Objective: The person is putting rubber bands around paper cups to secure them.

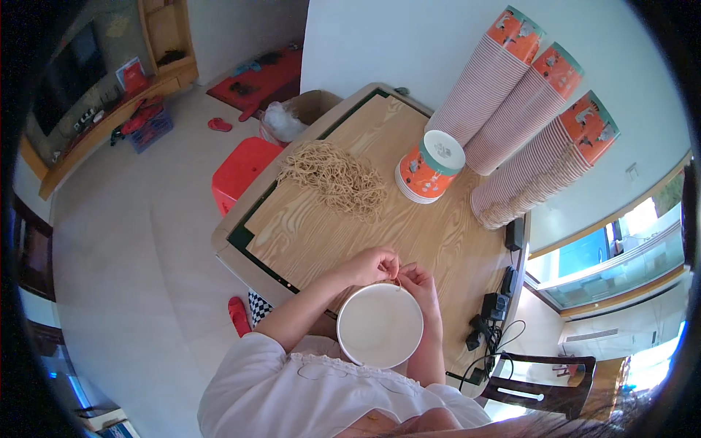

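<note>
A paper bucket (380, 326) with a white inside rests against my body at the table's front edge, its mouth facing up. At its far rim a short bit of tan cord (398, 280) shows between my fingers. My left hand (375, 266) is closed in a pinch on this cord. Just right of it, my right hand (419, 285) also pinches at the cord, close against the bucket's rim. The fingertips partly hide the cord. Farther off on the table lies a loose tangled pile of tan cords (337, 179).
A short upside-down stack of orange buckets (426, 175) stands beyond my hands. Three tall leaning stacks, one a cord-strung bucket stack (537, 171), rest by the wall. Black power adapters (495, 306) and cables lie along the table's right edge. A red stool (244, 171) stands left.
</note>
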The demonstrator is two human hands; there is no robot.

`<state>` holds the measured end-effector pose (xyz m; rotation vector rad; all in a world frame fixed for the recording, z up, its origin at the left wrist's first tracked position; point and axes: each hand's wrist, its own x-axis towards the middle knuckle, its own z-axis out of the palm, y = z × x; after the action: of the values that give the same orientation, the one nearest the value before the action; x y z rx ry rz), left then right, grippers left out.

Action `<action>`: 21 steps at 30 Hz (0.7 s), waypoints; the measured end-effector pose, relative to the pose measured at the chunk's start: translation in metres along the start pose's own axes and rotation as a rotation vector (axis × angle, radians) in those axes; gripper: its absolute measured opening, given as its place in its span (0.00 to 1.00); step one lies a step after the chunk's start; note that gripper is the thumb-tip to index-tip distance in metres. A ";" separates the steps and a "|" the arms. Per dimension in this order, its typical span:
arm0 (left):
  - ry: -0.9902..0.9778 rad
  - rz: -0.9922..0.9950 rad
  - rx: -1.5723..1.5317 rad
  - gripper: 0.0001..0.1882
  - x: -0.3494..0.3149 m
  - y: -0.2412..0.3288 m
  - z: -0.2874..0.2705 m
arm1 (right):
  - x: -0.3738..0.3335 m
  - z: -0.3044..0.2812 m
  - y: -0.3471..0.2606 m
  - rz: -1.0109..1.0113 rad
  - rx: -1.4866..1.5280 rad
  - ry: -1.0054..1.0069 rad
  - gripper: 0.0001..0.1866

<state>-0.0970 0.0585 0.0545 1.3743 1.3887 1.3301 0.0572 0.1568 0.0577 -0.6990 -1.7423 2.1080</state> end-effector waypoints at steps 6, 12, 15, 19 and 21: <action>0.035 0.095 0.138 0.09 -0.007 -0.004 0.000 | -0.004 0.003 -0.003 0.049 -0.107 0.069 0.02; -0.044 0.086 0.242 0.14 -0.008 -0.003 -0.005 | -0.002 -0.005 0.005 -0.003 -0.106 0.077 0.02; -0.126 0.041 0.189 0.14 -0.006 -0.003 -0.006 | -0.003 -0.006 0.006 -0.018 -0.100 0.074 0.03; -0.185 0.067 0.020 0.09 -0.007 -0.004 -0.007 | -0.004 -0.002 0.006 -0.002 -0.026 0.078 0.03; -0.172 0.017 -0.099 0.08 -0.012 -0.001 -0.010 | -0.005 -0.002 0.004 0.027 -0.026 0.087 0.02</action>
<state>-0.1055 0.0448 0.0538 1.4021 1.1836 1.2432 0.0624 0.1547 0.0547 -0.8134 -1.7253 2.0439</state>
